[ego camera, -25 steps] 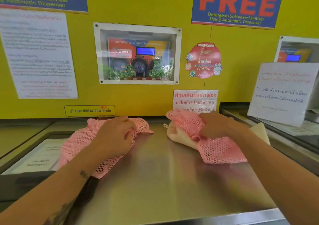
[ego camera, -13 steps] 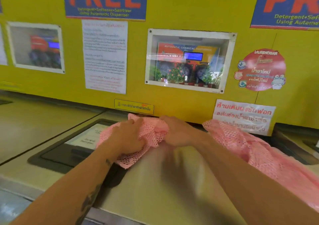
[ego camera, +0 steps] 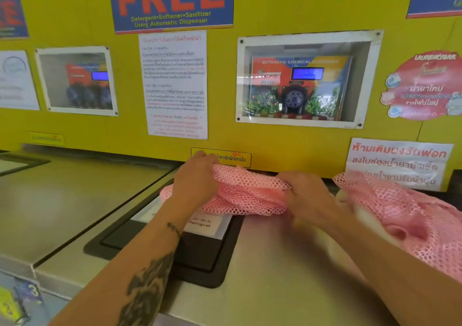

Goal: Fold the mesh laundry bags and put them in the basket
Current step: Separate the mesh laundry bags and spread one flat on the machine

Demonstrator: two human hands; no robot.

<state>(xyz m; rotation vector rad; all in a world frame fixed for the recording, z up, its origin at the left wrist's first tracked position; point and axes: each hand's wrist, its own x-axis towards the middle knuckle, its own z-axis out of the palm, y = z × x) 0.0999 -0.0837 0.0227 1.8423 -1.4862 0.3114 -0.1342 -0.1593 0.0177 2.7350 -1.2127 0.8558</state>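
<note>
A crumpled pink mesh laundry bag lies on the steel machine top, close to the yellow wall. My left hand grips its left end and my right hand grips its right end, fingers curled into the mesh. A second pink mesh bag lies bunched to the right, over a cream cloth, partly hidden by my right forearm. No basket is in view.
The steel machine top has a black-framed detergent lid just under the left bag. A yellow wall with posters and windows rises right behind. Another machine top extends to the left.
My right hand let go of the right bag and moved left onto the left bag. Both hands now hold that bag. The view swung left.
</note>
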